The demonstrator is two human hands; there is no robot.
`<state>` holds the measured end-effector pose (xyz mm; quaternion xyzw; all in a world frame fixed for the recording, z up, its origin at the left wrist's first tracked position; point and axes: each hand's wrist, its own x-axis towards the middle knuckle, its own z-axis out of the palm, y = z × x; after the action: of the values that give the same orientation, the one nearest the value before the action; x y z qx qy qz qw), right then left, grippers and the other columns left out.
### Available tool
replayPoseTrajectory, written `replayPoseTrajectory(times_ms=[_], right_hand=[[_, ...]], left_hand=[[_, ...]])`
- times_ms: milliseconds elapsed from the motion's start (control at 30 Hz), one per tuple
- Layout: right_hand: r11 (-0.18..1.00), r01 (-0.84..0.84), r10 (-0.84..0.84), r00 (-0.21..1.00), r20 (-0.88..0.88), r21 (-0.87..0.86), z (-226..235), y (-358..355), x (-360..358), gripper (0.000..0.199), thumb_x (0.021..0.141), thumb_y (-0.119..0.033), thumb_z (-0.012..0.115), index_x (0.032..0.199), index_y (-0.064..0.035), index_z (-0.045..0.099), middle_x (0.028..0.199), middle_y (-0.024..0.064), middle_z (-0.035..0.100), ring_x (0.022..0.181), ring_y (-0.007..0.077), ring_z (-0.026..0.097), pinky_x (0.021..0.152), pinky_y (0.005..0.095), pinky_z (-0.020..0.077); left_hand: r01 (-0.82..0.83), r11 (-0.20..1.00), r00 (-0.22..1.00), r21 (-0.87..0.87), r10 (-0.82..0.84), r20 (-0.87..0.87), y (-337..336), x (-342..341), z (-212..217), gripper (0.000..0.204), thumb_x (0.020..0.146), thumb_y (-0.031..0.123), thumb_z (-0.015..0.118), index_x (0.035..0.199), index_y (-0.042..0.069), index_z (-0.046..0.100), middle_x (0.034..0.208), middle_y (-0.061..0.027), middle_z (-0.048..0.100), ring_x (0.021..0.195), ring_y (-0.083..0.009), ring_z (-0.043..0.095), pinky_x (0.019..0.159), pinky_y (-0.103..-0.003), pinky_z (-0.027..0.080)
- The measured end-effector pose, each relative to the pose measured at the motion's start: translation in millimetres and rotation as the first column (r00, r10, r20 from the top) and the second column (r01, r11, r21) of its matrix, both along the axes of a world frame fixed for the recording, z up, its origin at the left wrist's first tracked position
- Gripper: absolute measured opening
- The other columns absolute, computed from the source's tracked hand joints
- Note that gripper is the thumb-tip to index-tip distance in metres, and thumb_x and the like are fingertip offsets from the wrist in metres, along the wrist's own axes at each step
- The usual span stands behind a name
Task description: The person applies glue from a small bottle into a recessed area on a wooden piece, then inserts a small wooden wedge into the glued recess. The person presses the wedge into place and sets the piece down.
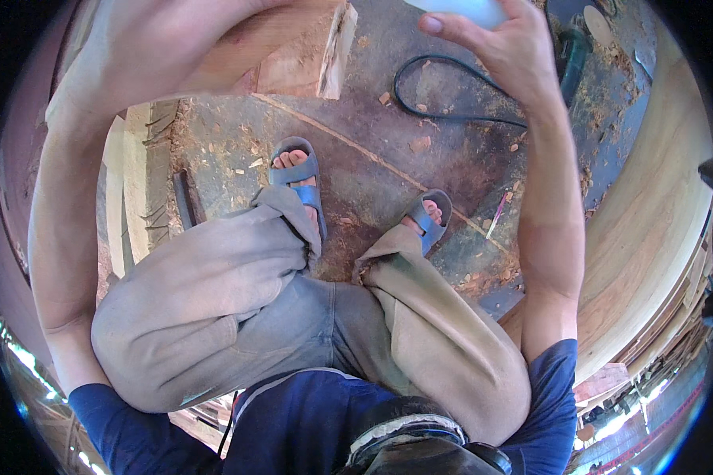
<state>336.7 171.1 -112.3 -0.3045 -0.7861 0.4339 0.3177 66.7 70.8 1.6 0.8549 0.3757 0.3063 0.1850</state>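
My left hand (150, 47) reaches up at the upper left, over or against a thick reddish-brown piece of wood (289, 67) with a rough pale end. Its fingers run past the upper edge, so their pose is hidden. At the top right, my right hand (519, 51) curls round a smooth pale blue-white object (467, 9), its thumb along the near side. Most of that object is cut off by the upper edge, and its kind cannot be made out. The other fingers of this hand are mostly out of view.
A dark green power tool (576, 63) lies right of my right forearm, near a looped dark cable (400, 95). Wood chips and a thin pinkish stick (497, 215) are on the floor. A large curved wooden piece (650, 198) stands at right, cut timber (135, 182) at left.
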Motion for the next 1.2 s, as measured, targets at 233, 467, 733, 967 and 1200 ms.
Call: replayPoseTrajectory(times_ms=[233, 467, 733, 967, 1200], right_hand=[[0.983, -0.063, 0.018, 0.967, 0.254, 0.172, 83, -25, -15, 0.054, 0.074, -0.028, 0.097, 0.111, -0.0022, 0.07, 0.106, 0.0169, 0.075, 0.102, 0.0335, 0.075, 0.089, 0.041, 0.0586], [0.873, -0.198, 0.133, 0.976, 0.172, 0.446, 79, -22, -24, 0.051, 0.074, -0.02, 0.093, 0.117, -0.002, 0.071, 0.109, 0.0188, 0.076, 0.106, 0.0384, 0.074, 0.091, 0.0443, 0.058], [0.895, -0.216, 0.123, 0.96, 0.251, 0.39, 76, -22, -37, 0.053, 0.075, -0.014, 0.09, 0.122, -0.0013, 0.071, 0.11, 0.02, 0.076, 0.106, 0.04, 0.073, 0.094, 0.0453, 0.0569], [0.918, -0.231, 0.122, 0.937, 0.326, 0.321, 96, -29, -29, 0.049, 0.077, -0.017, 0.089, 0.118, 0.0005, 0.07, 0.104, 0.0213, 0.076, 0.101, 0.0414, 0.074, 0.088, 0.0463, 0.058], [0.934, -0.15, 0.127, 0.988, 0.089, 0.324, 94, -34, -27, 0.044, 0.083, -0.025, 0.084, 0.11, 0.0054, 0.068, 0.096, 0.0245, 0.075, 0.09, 0.0403, 0.075, 0.081, 0.0451, 0.0581]], left_hand=[[-0.094, 0.996, 0.995, 0.007, 0.094, -0.013, -4, 1, -4, 0.05, 0.102, 0.024, 0.068, 0.14, -0.008, 0.06, 0.122, -0.0116, 0.057, 0.113, -0.0202, 0.059, 0.099, -0.033, 0.047], [-0.167, 0.986, 0.966, 0.021, 0.168, -0.194, -15, 11, 16, 0.051, 0.102, 0.026, 0.069, 0.139, -0.007, 0.061, 0.121, -0.0122, 0.059, 0.112, -0.0209, 0.061, 0.098, -0.034, 0.048], [-0.079, 0.996, 0.997, -0.051, 0.078, -0.006, 3, -12, -7, 0.051, 0.103, 0.027, 0.069, 0.14, -0.007, 0.062, 0.121, -0.0123, 0.06, 0.112, -0.0208, 0.061, 0.098, -0.034, 0.049], [-0.012, 0.999, 0.998, -0.037, 0.015, 0.069, 7, -16, -15, 0.05, 0.104, 0.025, 0.07, 0.141, -0.007, 0.06, 0.121, -0.0118, 0.059, 0.113, -0.02, 0.061, 0.099, -0.034, 0.05], [-0.057, 0.998, 0.998, -0.042, 0.058, 0.019, 0, -11, -3, 0.051, 0.103, 0.026, 0.07, 0.14, -0.008, 0.061, 0.122, -0.0125, 0.06, 0.112, -0.0205, 0.062, 0.098, -0.033, 0.05]])
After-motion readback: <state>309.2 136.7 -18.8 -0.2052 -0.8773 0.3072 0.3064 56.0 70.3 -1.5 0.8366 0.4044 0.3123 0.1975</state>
